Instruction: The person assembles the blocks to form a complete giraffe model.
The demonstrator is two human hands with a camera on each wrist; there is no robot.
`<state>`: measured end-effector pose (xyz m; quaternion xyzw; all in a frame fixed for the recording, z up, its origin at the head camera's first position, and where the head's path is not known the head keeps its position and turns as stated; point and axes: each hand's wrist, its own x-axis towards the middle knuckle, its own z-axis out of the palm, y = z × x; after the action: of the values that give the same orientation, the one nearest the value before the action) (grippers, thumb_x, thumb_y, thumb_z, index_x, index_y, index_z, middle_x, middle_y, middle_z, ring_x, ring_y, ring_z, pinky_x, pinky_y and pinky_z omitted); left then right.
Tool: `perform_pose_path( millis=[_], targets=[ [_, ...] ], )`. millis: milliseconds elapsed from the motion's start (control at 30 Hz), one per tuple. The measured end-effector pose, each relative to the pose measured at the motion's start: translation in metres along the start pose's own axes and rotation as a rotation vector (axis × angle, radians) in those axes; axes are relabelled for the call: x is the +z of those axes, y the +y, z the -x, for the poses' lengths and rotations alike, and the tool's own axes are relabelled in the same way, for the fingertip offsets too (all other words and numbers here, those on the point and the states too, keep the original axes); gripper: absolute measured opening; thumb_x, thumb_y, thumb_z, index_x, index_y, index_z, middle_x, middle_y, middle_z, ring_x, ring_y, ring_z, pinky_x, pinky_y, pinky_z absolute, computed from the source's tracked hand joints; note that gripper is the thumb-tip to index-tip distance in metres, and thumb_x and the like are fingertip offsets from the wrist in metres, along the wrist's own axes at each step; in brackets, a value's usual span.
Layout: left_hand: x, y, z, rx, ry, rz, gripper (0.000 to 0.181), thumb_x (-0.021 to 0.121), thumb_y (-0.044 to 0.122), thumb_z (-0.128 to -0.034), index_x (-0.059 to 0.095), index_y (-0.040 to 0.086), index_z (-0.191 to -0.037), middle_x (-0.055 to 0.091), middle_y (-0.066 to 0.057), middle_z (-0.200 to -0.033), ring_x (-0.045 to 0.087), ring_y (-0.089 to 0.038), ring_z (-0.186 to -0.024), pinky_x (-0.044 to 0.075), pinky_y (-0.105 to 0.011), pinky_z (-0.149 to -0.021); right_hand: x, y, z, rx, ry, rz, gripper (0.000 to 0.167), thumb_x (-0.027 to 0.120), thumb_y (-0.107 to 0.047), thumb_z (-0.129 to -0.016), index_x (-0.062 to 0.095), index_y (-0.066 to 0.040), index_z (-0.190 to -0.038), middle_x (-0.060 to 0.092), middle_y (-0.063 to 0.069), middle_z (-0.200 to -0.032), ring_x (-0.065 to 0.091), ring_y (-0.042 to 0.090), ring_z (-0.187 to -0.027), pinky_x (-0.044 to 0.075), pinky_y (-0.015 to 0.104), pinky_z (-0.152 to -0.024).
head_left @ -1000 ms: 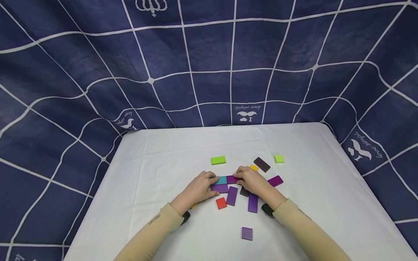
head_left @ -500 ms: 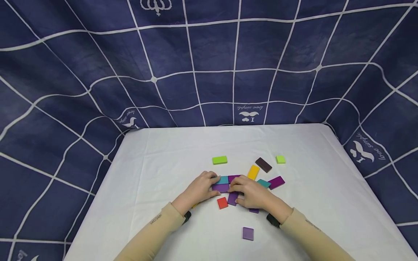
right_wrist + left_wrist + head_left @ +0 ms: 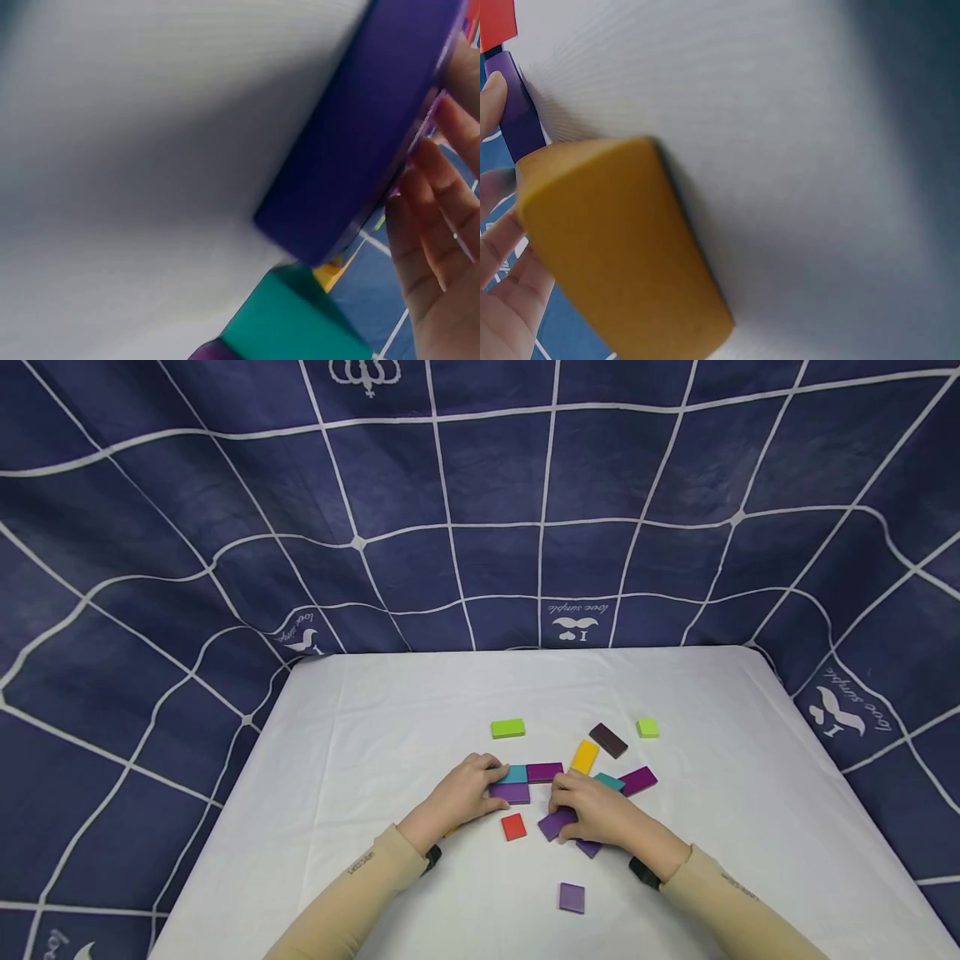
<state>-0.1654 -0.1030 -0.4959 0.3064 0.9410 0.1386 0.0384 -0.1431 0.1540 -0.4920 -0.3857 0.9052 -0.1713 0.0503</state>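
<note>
In the head view my left hand [image 3: 462, 792] spans a blue block [image 3: 516, 774] and a purple block [image 3: 510, 792] lying edge to edge, its thumb and fingers holding them from opposite sides. A magenta block [image 3: 544, 772] touches the blue one's right end. My right hand [image 3: 592, 808] pinches another purple block [image 3: 556, 823], tilted, between thumb and fingers. A further purple block [image 3: 589, 848] shows partly under this hand. A large purple block [image 3: 360, 135] and a teal block [image 3: 292, 319] appear close up in the right wrist view.
A yellow block [image 3: 622, 255] lies by my left wrist. Around the hands are a red square [image 3: 513, 827], a lilac square [image 3: 572, 897], green blocks [image 3: 507, 728] [image 3: 647, 728], a dark brown block [image 3: 608, 740], a yellow block [image 3: 585, 756] and another magenta block [image 3: 638, 781].
My right hand has left the magenta block, come nearer to me and gripped a purple block, which has turned and shifted right. The purple block under the hand has turned too. My left hand stays put.
</note>
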Motion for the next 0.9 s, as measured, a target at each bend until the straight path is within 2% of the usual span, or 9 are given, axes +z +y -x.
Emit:
perform_pose_path(
  millis=[133,300,567,767,900],
  targets=[
    [0.000,0.000,0.000,-0.009,-0.009,-0.005,0.063,0.076,0.042,-0.0851,0.060,0.008,-0.136,0.062,-0.006,-0.126,0.056,-0.019,-0.108,0.051,-0.027,-0.098,-0.002,0.003,0.006,0.056,0.016,0.003,0.027,0.088,-0.030,-0.071,0.071,-0.017,-0.088,0.058,-0.009,-0.089,0.053,0.007,-0.082,0.054,0.028,-0.079],
    [0.000,0.000,0.000,-0.012,-0.003,0.003,0.063,0.076,0.042,-0.0849,0.060,0.007,-0.136,0.062,-0.006,-0.125,0.056,-0.019,-0.107,0.052,-0.028,-0.097,0.002,0.002,-0.001,0.094,0.080,0.043,0.029,0.088,-0.030,-0.072,0.072,-0.014,-0.090,0.056,-0.006,-0.084,0.051,0.008,-0.076,0.053,0.025,-0.071],
    [0.002,0.002,0.000,-0.018,-0.016,0.015,0.062,0.075,0.041,-0.0857,0.060,0.007,-0.135,0.062,-0.007,-0.126,0.057,-0.020,-0.109,0.051,-0.030,-0.099,0.011,-0.002,-0.015,0.116,0.191,0.121,0.035,0.087,-0.032,-0.072,0.072,-0.008,-0.093,0.055,-0.001,-0.085,0.052,0.012,-0.077,0.055,0.026,-0.071],
    [0.001,0.002,0.000,-0.019,-0.016,0.001,0.063,0.075,0.042,-0.0857,0.060,0.008,-0.136,0.061,-0.006,-0.126,0.056,-0.020,-0.110,0.051,-0.029,-0.098,0.012,-0.003,-0.019,0.123,0.257,0.109,0.037,0.088,-0.030,-0.071,0.070,-0.007,-0.092,0.053,0.000,-0.085,0.052,0.013,-0.077,0.056,0.025,-0.071],
    [0.000,0.002,0.000,-0.014,-0.008,0.003,0.063,0.075,0.042,-0.0855,0.060,0.008,-0.136,0.062,-0.006,-0.126,0.057,-0.020,-0.109,0.051,-0.029,-0.098,0.010,-0.003,-0.020,0.150,0.271,0.069,0.045,0.089,-0.029,-0.069,0.069,-0.004,-0.101,0.052,0.002,-0.091,0.053,0.015,-0.084,0.056,0.028,-0.074]
  ],
)
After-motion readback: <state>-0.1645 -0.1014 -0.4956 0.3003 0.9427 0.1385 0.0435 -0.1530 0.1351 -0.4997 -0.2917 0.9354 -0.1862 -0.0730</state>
